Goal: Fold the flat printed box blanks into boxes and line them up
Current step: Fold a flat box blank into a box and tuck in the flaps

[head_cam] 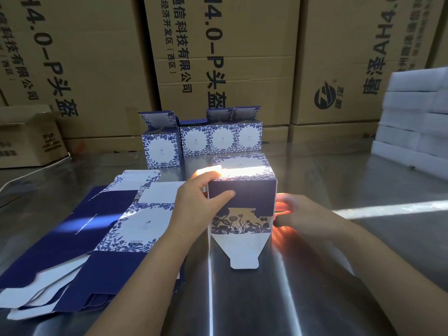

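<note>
A half-formed box (242, 190) lies on its side on the shiny metal table (339, 263), its dark blue panel facing the camera and its white tuck flap (243, 251) still open, spread flat on the table toward the person. The left hand (196, 204) grips the box's upper left corner, with the fingers curled over the top face and the thumb pressed on the blue panel. The right hand (300, 214) is against the box's right side, fingertips touching the edge in a patch of sunlight; whether it pinches the card or merely presses it cannot be told. Just left of the box lies the stack of flat blanks (97, 238), partly under the left forearm. Behind stand 4 finished boxes with lids up: 1 (161, 149) slightly forward and 3 (221, 139) touching in a row. Brown cartons (230, 57) wall the back, and white foam blocks (417, 122) are stacked at the right.
</note>
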The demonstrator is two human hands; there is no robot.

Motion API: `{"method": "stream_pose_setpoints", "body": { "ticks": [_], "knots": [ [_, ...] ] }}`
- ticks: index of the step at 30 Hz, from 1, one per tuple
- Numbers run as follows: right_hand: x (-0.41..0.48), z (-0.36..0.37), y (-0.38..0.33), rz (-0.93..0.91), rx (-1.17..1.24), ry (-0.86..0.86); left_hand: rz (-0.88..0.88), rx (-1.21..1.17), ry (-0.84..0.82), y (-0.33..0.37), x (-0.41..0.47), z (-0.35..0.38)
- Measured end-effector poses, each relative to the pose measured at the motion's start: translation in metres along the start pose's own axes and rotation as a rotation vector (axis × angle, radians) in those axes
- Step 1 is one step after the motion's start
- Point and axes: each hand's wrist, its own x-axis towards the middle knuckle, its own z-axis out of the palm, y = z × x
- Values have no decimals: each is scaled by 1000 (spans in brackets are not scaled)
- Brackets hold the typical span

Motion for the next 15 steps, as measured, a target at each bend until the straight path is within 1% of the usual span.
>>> {"method": "stream_pose_setpoints", "body": {
  "ticks": [3,7,10,12,15],
  "knots": [
    [-2,0,-2,-30,34,21,-24,24,28,-3,2,0],
    [-2,0,-2,-44,195,82,-71,15,92,-6,4,-2],
    [0,-1,-2,-77,371,176,-116,-72,116,-4,5,-4],
    [1,-2,-2,-124,482,269,-130,-100,151,-2,5,-6],
    [2,-5,-2,-202,538,374,-181,-152,157,-2,4,-4]
  ]
}}
